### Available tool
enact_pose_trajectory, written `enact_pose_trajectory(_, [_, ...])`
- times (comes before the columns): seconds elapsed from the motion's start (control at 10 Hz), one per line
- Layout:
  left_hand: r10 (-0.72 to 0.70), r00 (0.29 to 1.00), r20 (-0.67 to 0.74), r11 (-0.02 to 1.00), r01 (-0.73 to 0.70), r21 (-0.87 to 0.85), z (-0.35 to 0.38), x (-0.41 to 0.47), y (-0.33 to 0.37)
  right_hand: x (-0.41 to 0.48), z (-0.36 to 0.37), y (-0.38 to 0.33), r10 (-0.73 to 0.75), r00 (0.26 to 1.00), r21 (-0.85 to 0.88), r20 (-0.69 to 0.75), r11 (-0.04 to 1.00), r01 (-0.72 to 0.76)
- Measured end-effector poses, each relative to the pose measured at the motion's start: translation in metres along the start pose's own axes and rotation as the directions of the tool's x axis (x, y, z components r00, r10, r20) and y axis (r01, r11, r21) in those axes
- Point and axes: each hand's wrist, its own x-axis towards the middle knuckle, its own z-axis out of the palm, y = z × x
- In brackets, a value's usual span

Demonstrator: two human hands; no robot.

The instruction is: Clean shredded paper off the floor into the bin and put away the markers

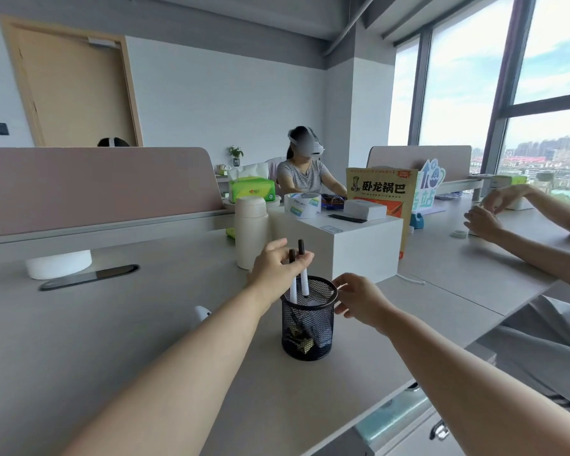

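Left hand (273, 264): reaches over the cup from the left, thumb and fingers curled around two markers, pinching them just below their caps.
Markers (304, 278): two, side by side, with white barrels and dark caps. Their long axes are close to upright, with a slight lean. The caps point up and stand clear above the fingers. The white barrels run down below the fingers.
Marker ends: the lower tips sit inside the mouth of the mesh cup (306, 330). The left marker reaches a little lower than the right one.
Mesh cup: black wire, round and upright on the desk (112, 324), directly below the left fingers. Binder clips (301, 343) lie at its bottom.
Right hand (359, 301): comes in from the right, fingers loosely curled, with fingertips at the cup's rim and right wall. I cannot tell whether they clasp the cup or only touch it.
Beyond the fingers: a white bottle (250, 232) stands upright just behind the left hand, beside a white box (359, 245). A tape roll (302, 205) rests on top of the box.
Far right: another person's hands (481, 222) are over the neighbouring desk, well apart from the cup.
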Motion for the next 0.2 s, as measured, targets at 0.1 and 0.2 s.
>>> enact_pose_trajectory(0.1, [-0.014, 1.000, 0.009, 1.000, 0.014, -0.016, -0.0015, -0.0057, 0.0015, -0.0013, 0.0002, -0.0002, -0.004, 1.000, 0.015, 0.006, 1.000, 0.004])
enact_pose_trajectory(0.2, [-0.053, 0.999, -0.014, 0.985, 0.050, -0.167, -0.0046, -0.0087, 0.0096, -0.0024, -0.0001, -0.0024, -0.009, 1.000, 0.019, 0.008, 1.000, 0.009])
